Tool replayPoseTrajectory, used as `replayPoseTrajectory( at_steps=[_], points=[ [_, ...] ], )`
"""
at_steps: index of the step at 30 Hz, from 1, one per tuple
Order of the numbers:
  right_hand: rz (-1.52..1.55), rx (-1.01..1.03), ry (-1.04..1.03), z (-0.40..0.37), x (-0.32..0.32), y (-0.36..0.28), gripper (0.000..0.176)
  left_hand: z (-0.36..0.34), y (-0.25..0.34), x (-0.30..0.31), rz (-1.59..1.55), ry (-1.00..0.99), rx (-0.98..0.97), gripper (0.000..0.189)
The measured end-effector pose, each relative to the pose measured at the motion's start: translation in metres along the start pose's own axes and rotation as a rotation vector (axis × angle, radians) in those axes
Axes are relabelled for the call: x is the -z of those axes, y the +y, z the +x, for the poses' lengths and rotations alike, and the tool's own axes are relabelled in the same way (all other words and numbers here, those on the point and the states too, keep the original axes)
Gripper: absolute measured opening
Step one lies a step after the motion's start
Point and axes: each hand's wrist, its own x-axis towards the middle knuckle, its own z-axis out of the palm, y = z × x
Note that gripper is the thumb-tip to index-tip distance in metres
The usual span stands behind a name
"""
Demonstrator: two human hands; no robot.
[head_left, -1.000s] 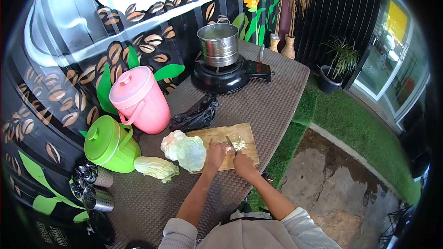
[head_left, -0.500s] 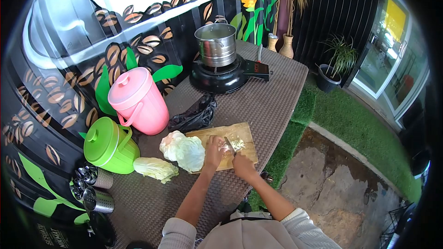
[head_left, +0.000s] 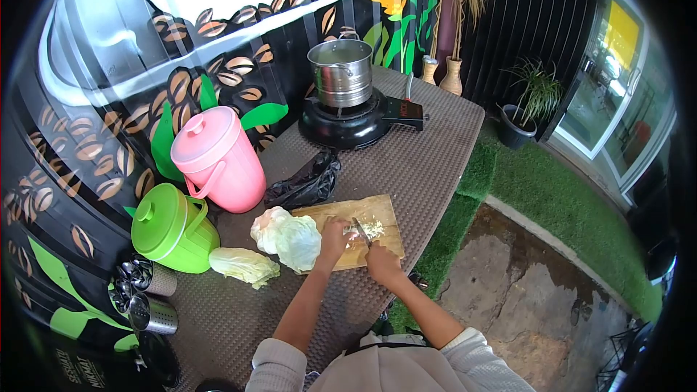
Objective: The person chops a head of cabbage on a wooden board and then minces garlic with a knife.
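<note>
– Hands first: where are they?
– Both are over the wooden cutting board (head_left: 381,210) at the near edge of the table (head_left: 428,160). The right hand (head_left: 381,261) is closed around the handle of a knife (head_left: 359,231), whose blade points away from the person and angles down onto the board.
– And the left?
– The left hand (head_left: 335,236) sits just left of the blade, knuckles up, fingers bent down onto the board. What lies under it is hidden, so I cannot tell whether it grips anything or only presses.
– Anything already cut?
– A small heap of shredded cabbage (head_left: 373,229) lies on the board, just right of the blade.
– What else is close by?
– Pale cabbage leaves (head_left: 287,236) overlap the board's left end, touching the left wrist. A loose leaf (head_left: 243,265) lies apart on the table, just beside a green lidded jug (head_left: 170,225). Behind that stands a pink lidded jug (head_left: 218,156).
– Further back?
– A crumpled black bag (head_left: 305,185) lies between the board and a black stove (head_left: 341,123), which carries a steel pot (head_left: 341,69). Metal cups (head_left: 141,294) cluster at the table's near left corner.
</note>
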Motion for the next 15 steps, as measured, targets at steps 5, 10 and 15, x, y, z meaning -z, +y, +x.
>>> replayPoseTrajectory(
  at_steps=[5,10,15],
  points=[
    [0.093,-0.109,-0.001,-0.008,-0.014,-0.006,0.022,-0.004,0.015,0.009,-0.044,-0.124,0.0,0.015],
    [0.137,-0.177,-0.001,0.0,-0.013,-0.01,0.024,-0.01,0.013,0.006,0.022,-0.138,-0.02,0.013],
    [0.114,-0.017,-0.011,0.019,0.003,0.004,0.025,-0.021,0.019,0.003,0.239,-0.121,-0.17,0.019]
  ],
)
